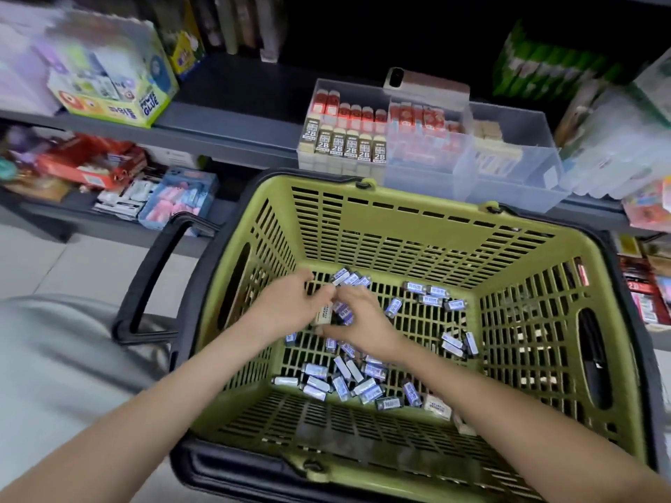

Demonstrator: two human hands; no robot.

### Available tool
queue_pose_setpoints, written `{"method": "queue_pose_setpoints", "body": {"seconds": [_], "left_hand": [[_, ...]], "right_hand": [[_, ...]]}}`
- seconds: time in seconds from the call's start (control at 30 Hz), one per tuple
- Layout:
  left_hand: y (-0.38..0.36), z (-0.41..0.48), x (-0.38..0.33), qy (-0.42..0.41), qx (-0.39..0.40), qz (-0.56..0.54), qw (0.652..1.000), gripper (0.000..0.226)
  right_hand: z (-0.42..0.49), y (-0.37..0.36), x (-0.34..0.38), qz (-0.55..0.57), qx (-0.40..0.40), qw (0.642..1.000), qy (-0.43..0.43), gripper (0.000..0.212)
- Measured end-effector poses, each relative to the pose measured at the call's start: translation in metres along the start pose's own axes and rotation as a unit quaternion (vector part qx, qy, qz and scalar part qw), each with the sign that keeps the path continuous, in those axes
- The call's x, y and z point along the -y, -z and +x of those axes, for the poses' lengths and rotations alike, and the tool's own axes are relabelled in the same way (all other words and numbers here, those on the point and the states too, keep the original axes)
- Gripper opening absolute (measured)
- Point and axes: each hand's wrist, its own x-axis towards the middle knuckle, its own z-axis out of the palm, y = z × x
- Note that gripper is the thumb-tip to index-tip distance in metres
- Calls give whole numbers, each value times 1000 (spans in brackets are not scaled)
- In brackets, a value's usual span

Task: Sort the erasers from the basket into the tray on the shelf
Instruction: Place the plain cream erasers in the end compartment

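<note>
A green plastic basket (pixel 417 219) with black handles stands below the shelf. Several small erasers in blue-and-white sleeves (pixel 345 383) lie scattered on its slotted floor, with a few beige ones (pixel 437 406) near the front right. Both hands are down inside the basket, close together near its middle. My left hand (pixel 287 306) grips a beige eraser (pixel 322 314). My right hand (pixel 363 321) is curled around blue-sleeved erasers (pixel 344 311). On the shelf behind the basket sits a clear divided tray (pixel 515 168) holding upright rows of 2B erasers (pixel 348 147) and red-sleeved erasers (pixel 421 121).
A glue box (pixel 116 85) stands on the upper shelf at the left. Red packs (pixel 90 165) and pink-and-blue packs (pixel 181 201) fill the lower shelf. A phone (pixel 425 83) leans behind the tray. Clear boxes (pixel 617 139) crowd the right. Tiled floor lies at the left.
</note>
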Motion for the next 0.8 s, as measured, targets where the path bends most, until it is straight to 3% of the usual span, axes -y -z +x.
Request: {"method": "queue_pose_setpoints", "body": {"seconds": [0.07,0.13,0.23,0.3,0.37,0.43,0.5,0.63,0.8], "left_hand": [[-13,2,-4,6,47,-83,995,46],[-21,5,-8,10,72,-231,970,27],[-30,18,-13,73,92,-329,937,14],[-36,29,-14,105,107,-311,938,18],[-46,37,-13,88,130,-230,960,17],[-62,41,-12,20,156,-105,982,11],[-79,41,-11,-41,185,-35,981,7],[-99,39,-11,-40,255,-108,960,10],[-108,39,0,42,269,-200,941,11]], "right_hand": [[-12,19,13,89,6,996,18,50],[-23,37,16,145,25,989,20,50],[-37,60,-3,173,32,983,-58,42],[-45,67,-27,75,57,983,-155,25],[-51,69,-49,-85,151,957,-234,13],[-56,71,-64,-155,244,916,-277,18],[-63,76,-73,-173,302,889,-298,25],[-87,68,-84,-204,354,856,-318,42],[-95,54,-81,-156,349,868,-317,35]]}}
